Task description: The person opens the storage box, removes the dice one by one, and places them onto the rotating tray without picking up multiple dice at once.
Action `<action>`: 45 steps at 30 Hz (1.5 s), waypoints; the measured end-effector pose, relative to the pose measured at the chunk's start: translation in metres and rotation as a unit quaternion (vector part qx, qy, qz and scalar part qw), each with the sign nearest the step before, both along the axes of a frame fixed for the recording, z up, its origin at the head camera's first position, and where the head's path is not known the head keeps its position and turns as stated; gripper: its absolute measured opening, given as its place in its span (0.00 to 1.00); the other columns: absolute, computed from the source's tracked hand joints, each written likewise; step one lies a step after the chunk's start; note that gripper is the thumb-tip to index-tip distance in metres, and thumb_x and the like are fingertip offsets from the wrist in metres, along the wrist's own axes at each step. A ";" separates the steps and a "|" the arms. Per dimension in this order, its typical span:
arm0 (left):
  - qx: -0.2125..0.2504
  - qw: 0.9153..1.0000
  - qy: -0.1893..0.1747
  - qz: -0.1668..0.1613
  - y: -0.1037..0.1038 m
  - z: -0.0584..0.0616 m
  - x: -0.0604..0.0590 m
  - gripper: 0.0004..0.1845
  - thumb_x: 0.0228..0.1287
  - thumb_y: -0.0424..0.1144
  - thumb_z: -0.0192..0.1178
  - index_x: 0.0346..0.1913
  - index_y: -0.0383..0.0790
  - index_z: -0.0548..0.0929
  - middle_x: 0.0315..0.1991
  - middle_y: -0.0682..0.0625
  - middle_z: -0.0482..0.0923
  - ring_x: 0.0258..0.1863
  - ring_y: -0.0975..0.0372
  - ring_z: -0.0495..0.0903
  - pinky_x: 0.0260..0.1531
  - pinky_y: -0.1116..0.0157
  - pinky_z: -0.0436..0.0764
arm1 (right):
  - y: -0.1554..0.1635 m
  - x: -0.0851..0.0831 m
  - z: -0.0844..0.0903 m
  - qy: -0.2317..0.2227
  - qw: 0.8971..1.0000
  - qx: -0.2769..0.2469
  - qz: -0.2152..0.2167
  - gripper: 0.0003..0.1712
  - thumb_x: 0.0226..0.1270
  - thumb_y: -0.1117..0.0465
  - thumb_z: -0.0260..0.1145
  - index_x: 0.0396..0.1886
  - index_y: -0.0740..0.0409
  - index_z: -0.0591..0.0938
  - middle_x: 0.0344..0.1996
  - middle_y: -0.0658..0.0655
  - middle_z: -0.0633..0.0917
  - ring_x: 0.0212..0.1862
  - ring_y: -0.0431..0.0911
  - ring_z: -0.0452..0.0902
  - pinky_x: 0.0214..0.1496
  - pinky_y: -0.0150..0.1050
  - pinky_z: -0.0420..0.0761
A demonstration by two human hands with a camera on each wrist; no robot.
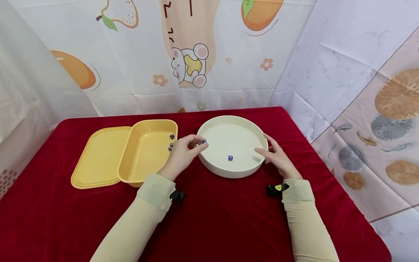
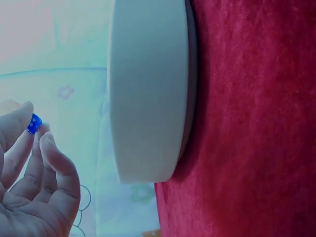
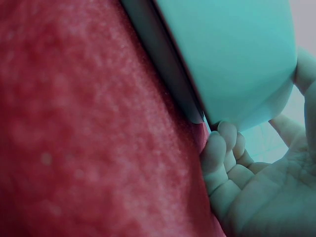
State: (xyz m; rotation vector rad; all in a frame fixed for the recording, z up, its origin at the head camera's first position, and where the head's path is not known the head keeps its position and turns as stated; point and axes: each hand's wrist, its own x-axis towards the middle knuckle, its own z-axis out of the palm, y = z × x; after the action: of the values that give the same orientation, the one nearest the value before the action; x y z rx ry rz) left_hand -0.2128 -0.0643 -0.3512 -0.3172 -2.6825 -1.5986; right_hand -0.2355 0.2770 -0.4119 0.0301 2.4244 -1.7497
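Observation:
My left hand (image 1: 199, 143) pinches a small blue die (image 1: 204, 142) between thumb and fingertips, just above the left rim of a white round tray (image 1: 209, 129). The left wrist view shows the pinched die (image 2: 33, 123) beside the tray's outer wall (image 2: 148, 89). Another blue die (image 1: 230, 158) lies inside the tray. My right hand (image 1: 266, 152) grips the tray's right rim, with its thumb on the inside. In the right wrist view its fingers (image 3: 224, 148) curl against the tray's wall (image 3: 232, 54).
A yellow box (image 1: 131, 171) stands left of the tray, with two dice (image 1: 171, 142) at its right wall. Its yellow lid (image 1: 98, 156) lies flat beside it. A red cloth (image 1: 229, 218) covers the table. Patterned sheets hang behind and to the right.

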 end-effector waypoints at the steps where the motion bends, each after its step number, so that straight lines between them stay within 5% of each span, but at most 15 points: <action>1: -0.002 1.000 0.001 0.002 0.001 -0.001 0.000 0.12 0.65 0.47 0.66 0.47 0.46 0.85 0.39 0.50 0.84 0.39 0.58 0.78 0.35 0.66 0.78 | 0.000 0.000 0.000 -0.001 1.000 -0.001 0.000 0.48 0.68 0.52 0.67 0.80 0.45 0.50 0.38 0.54 0.74 0.27 0.37 0.72 0.34 0.31 0.78; 7: -0.011 1.000 -0.006 0.002 0.004 -0.004 -0.003 0.10 0.64 0.46 0.68 0.45 0.49 0.84 0.38 0.52 0.85 0.39 0.58 0.77 0.35 0.65 0.77 | 0.000 0.000 0.001 -0.008 1.000 -0.005 -0.002 0.48 0.68 0.54 0.66 0.81 0.44 0.50 0.39 0.53 0.73 0.27 0.37 0.72 0.34 0.31 0.77; 16: -0.019 0.999 0.005 -0.027 0.010 -0.005 -0.006 0.16 0.69 0.46 0.63 0.56 0.47 0.84 0.47 0.50 0.82 0.42 0.57 0.79 0.37 0.66 0.80 | -0.001 0.001 0.002 -0.007 1.000 0.000 -0.003 0.48 0.68 0.52 0.67 0.80 0.43 0.50 0.40 0.54 0.73 0.28 0.37 0.72 0.35 0.31 0.78; 27: 0.001 0.999 -0.027 -0.039 0.017 -0.007 -0.007 0.15 0.64 0.46 0.68 0.52 0.46 0.86 0.44 0.53 0.85 0.42 0.58 0.78 0.38 0.67 0.80 | 0.000 0.001 0.001 -0.009 1.000 0.000 -0.004 0.48 0.68 0.51 0.67 0.80 0.43 0.51 0.39 0.55 0.73 0.27 0.37 0.72 0.35 0.30 0.77; 35: -0.016 0.998 -0.023 -0.047 0.025 -0.011 -0.011 0.14 0.59 0.43 0.72 0.47 0.43 0.87 0.38 0.51 0.86 0.38 0.59 0.79 0.32 0.70 0.78 | 0.000 0.001 0.002 -0.009 1.000 -0.002 -0.002 0.48 0.69 0.53 0.66 0.81 0.43 0.49 0.39 0.54 0.73 0.27 0.37 0.72 0.34 0.31 0.78; 45: -0.053 0.997 -0.030 -0.054 0.035 -0.018 -0.017 0.16 0.60 0.43 0.71 0.49 0.43 0.87 0.41 0.53 0.87 0.41 0.59 0.78 0.35 0.70 0.78 | 0.000 0.000 0.003 -0.006 1.000 -0.001 0.001 0.48 0.69 0.53 0.66 0.81 0.43 0.49 0.39 0.54 0.73 0.27 0.37 0.72 0.35 0.31 0.78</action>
State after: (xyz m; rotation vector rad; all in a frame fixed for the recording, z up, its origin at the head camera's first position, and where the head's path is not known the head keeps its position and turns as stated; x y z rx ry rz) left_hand -0.2303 -0.0298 -0.3696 -0.4279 -2.8490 -1.5175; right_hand -0.2357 0.2771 -0.4093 0.0384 2.4139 -1.7451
